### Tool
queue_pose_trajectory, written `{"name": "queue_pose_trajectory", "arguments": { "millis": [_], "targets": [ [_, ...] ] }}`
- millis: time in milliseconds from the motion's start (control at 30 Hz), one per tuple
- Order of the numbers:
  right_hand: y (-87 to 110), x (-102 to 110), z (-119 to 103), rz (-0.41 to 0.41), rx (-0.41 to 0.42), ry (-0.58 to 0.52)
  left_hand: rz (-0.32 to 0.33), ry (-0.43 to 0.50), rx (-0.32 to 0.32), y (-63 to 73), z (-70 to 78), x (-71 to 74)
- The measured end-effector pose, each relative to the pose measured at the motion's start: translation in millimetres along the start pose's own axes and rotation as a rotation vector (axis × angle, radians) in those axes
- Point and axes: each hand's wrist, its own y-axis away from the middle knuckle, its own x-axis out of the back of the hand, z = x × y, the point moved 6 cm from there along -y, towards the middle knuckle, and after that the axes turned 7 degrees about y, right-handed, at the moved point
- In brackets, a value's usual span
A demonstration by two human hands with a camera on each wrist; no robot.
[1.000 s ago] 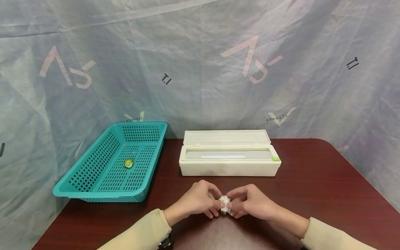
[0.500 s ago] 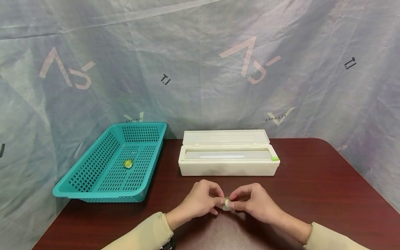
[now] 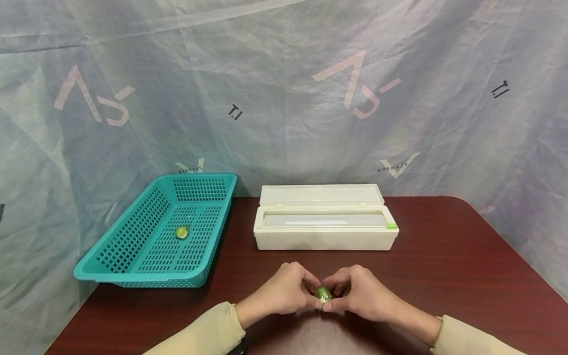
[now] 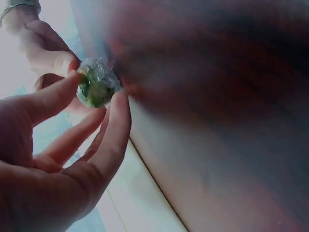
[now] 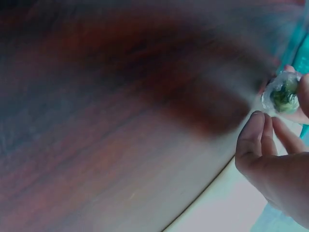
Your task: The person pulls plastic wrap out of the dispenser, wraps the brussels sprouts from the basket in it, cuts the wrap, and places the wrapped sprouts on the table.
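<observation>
A small round green item (image 3: pixel 323 295), wrapped in crinkled clear plastic film, is between both hands near the front of the table. My left hand (image 3: pixel 287 290) pinches it from the left, and my right hand (image 3: pixel 365 297) pinches it from the right, with both thumbs on its near side. In the left wrist view, bunched film covers one side of the wrapped green item (image 4: pixel 98 92), and its green shows through. The right wrist view has the wrapped item (image 5: pixel 284 96) at its right edge, partly hidden by a thumb.
A teal plastic basket (image 3: pixel 206 268) stands at the left, with one small yellow-green wrapped piece (image 3: pixel 182 232) inside. Behind the hands sits a long white cling film dispenser (image 3: pixel 326 240), lid raised, a green slider (image 3: pixel 391 226) at its right end. A grey printed curtain (image 3: pixel 284 98) hangs behind the dark red table (image 3: pixel 443 256).
The wrapped item has been turned between the fingers: its whitish crumpled film faced up before, and its smooth green side shows now. Both hands stay in nearly the same place.
</observation>
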Motion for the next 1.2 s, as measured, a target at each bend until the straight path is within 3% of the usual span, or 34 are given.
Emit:
{"name": "queue_pose_trajectory", "arguments": {
  "millis": [267,467,700,900,1200],
  "targets": [
    [1.0,-5,-3,-0.002,0.078,0.025,-0.013,-0.088,-0.027,-0.4,-2.0,-4.7],
    [3.2,-6,-4,0.010,0.085,0.041,0.009,-0.155,-0.042,-1.6,-1.2,-7.1],
    [2.6,-7,1,-0.007,0.039,0.024,0.010,-0.084,0.004,1.6,-4.9,-6.7],
    [3.3,-9,3,0.005,0.022,0.002,0.007,-0.055,-0.002,2.3,-6.7,-6.4],
    [6.8,-3,7,0.030,-0.002,-0.037,0.045,0.080,0.040,6.9,-6.8,3.2]
  ]
}}
